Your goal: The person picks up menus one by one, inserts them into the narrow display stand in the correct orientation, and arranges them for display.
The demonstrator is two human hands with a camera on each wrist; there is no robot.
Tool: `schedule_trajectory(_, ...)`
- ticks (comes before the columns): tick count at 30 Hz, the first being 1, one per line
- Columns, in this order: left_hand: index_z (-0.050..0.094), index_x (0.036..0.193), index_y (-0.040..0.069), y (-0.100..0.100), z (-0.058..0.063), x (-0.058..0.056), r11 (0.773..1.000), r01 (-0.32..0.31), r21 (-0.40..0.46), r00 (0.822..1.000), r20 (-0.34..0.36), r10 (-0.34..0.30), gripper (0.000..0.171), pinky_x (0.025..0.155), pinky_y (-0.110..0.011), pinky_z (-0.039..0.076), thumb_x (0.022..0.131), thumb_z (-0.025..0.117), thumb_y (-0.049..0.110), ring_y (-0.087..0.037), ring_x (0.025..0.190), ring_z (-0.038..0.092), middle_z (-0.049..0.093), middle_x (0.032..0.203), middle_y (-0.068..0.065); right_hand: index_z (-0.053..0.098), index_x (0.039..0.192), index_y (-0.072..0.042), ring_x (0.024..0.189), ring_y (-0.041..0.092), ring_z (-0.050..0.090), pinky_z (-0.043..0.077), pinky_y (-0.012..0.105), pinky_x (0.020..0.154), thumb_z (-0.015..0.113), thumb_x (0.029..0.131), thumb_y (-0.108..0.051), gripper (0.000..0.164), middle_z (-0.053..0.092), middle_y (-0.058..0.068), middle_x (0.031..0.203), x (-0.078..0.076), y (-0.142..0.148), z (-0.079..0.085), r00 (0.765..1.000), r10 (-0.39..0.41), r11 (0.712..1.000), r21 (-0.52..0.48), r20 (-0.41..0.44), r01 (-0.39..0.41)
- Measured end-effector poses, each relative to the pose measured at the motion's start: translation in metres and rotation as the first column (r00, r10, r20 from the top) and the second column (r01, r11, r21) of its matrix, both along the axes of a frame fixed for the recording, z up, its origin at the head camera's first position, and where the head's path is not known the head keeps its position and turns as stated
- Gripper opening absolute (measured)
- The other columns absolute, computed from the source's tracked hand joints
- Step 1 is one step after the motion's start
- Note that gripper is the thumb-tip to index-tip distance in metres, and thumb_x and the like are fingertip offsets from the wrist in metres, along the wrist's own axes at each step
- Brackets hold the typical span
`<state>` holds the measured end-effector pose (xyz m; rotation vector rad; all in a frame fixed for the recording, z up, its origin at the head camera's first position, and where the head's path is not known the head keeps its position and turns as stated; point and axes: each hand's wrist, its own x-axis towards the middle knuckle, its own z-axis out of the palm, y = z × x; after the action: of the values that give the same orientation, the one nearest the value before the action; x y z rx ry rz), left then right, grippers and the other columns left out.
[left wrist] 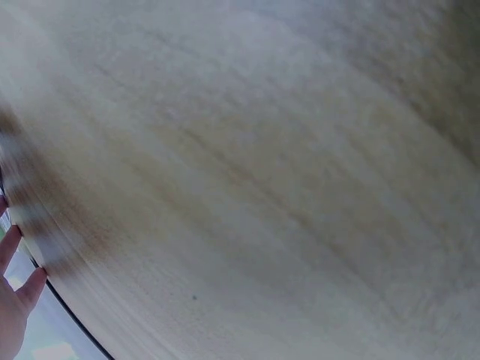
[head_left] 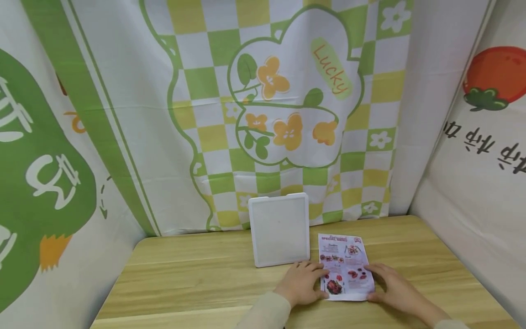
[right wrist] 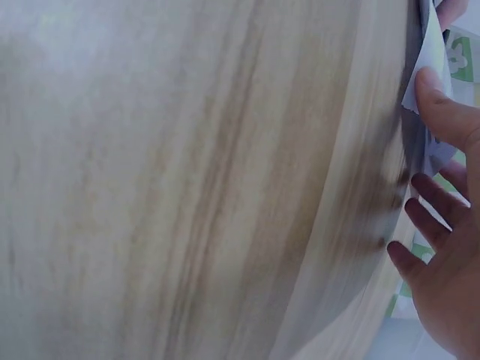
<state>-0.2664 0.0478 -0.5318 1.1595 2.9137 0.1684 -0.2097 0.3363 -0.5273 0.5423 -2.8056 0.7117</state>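
A printed menu sheet with food pictures and the heading "SPECIAL MENU" lies on the wooden table, its near edge slightly raised. At its left edge is my left hand, thumb near the lower corner and fingers reaching forward. My right hand touches the right edge, with the thumb at the near corner. The right wrist view shows that thumb against the sheet and the other fingers spread. Only part of the left hand appears in its wrist view, fingers extended.
A white rectangular framed board stands upright behind my left hand, near the back of the wooden table. Behind the table hangs a green, yellow and white checked cloth. Printed cloth walls flank both sides.
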Motion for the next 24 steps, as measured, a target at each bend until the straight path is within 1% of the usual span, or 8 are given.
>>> schedule_trajectory(4, 0.051, 0.143, 0.037, 0.0, -0.003, 0.0, 1.0, 0.0, 0.0, 1.0, -0.01, 0.0, 0.061, 0.111, -0.042, 0.034, 0.09, 0.056, 0.066, -0.017, 0.136, 0.042, 0.045, 0.149, 0.014, 0.06, 0.126, 0.005, 0.113, 0.045, 0.056, 0.043, 0.063, 0.094, 0.087, 0.071, -0.034, 0.073, 0.061, 0.023, 0.123, 0.002, -0.003, 0.0, 1.0, -0.014, 0.999, -0.038, 0.027, 0.015)
schedule_trajectory(7, 0.051, 0.143, 0.037, -0.001, -0.003, 0.001, 1.0, -0.001, -0.002, 1.0, -0.02, 0.001, 0.061, 0.11, -0.041, 0.034, 0.09, 0.055, 0.066, -0.017, 0.136, 0.042, 0.045, 0.149, 0.014, 0.061, 0.124, 0.008, 0.111, 0.041, 0.059, 0.046, 0.058, 0.094, 0.085, 0.076, -0.023, 0.062, 0.063, 0.02, 0.119, 0.002, -0.007, 0.0, 0.998, -0.051, 0.991, -0.121, 0.045, 0.056)
schedule_trajectory(8, 0.051, 0.143, 0.037, -0.001, -0.002, 0.002, 1.0, 0.0, -0.003, 1.0, -0.022, 0.0, 0.061, 0.11, -0.041, 0.034, 0.09, 0.055, 0.066, -0.017, 0.136, 0.042, 0.045, 0.149, 0.013, 0.06, 0.123, 0.01, 0.109, 0.039, 0.061, 0.049, 0.054, 0.092, 0.084, 0.078, -0.019, 0.058, 0.064, 0.02, 0.117, 0.001, -0.009, 0.0, 0.996, -0.067, 0.985, -0.154, 0.052, 0.074)
schedule_trajectory(11, 0.051, 0.143, 0.036, -0.001, 0.001, 0.003, 1.0, -0.001, -0.002, 1.0, -0.022, 0.001, 0.061, 0.11, -0.041, 0.035, 0.09, 0.056, 0.066, -0.017, 0.136, 0.042, 0.045, 0.149, 0.013, 0.059, 0.121, 0.015, 0.092, 0.023, 0.065, 0.055, 0.038, 0.082, 0.08, 0.08, -0.004, 0.05, 0.068, 0.014, 0.104, -0.002, -0.015, 0.001, 0.987, -0.138, 0.952, -0.261, 0.085, 0.156)
schedule_trajectory(14, 0.051, 0.143, 0.035, -0.001, 0.004, 0.005, 1.0, -0.004, 0.006, 1.0, -0.009, 0.004, 0.062, 0.11, -0.04, 0.035, 0.089, 0.057, 0.065, -0.016, 0.135, 0.042, 0.045, 0.148, 0.012, 0.057, 0.122, 0.018, 0.074, 0.009, 0.061, 0.053, 0.025, 0.067, 0.078, 0.08, 0.001, 0.05, 0.068, 0.009, 0.091, -0.003, -0.02, 0.001, 0.97, -0.208, 0.917, -0.318, 0.128, 0.239)
schedule_trajectory(16, 0.052, 0.143, 0.034, -0.001, 0.003, 0.005, 1.0, -0.008, 0.022, 1.0, -0.005, 0.008, 0.062, 0.11, -0.04, 0.034, 0.089, 0.058, 0.065, -0.016, 0.135, 0.042, 0.046, 0.148, 0.012, 0.055, 0.123, 0.019, 0.069, 0.007, 0.059, 0.052, 0.024, 0.064, 0.077, 0.079, 0.003, 0.051, 0.068, 0.007, 0.087, -0.004, -0.023, 0.001, 0.959, -0.242, 0.9, -0.335, 0.148, 0.279)
schedule_trajectory(19, 0.052, 0.142, 0.034, 0.0, -0.003, 0.004, 0.998, -0.021, 0.051, 1.0, -0.008, 0.021, 0.063, 0.11, -0.04, 0.034, 0.088, 0.059, 0.065, -0.017, 0.135, 0.042, 0.046, 0.148, 0.011, 0.055, 0.125, 0.018, 0.069, 0.009, 0.061, 0.052, 0.023, 0.063, 0.076, 0.08, 0.004, 0.052, 0.069, 0.008, 0.086, -0.004, -0.025, 0.002, 0.943, -0.283, 0.882, -0.338, 0.176, 0.327)
schedule_trajectory(24, 0.051, 0.143, 0.031, 0.003, -0.003, 0.004, 0.987, -0.084, 0.139, 0.996, 0.046, 0.079, 0.063, 0.11, -0.042, 0.035, 0.088, 0.062, 0.061, -0.019, 0.134, 0.044, 0.047, 0.147, 0.008, 0.056, 0.123, 0.018, 0.067, 0.008, 0.062, 0.053, 0.024, 0.062, 0.074, 0.079, 0.009, 0.049, 0.069, 0.013, 0.084, -0.002, -0.026, 0.0, 0.947, -0.288, 0.842, -0.433, 0.144, 0.322)
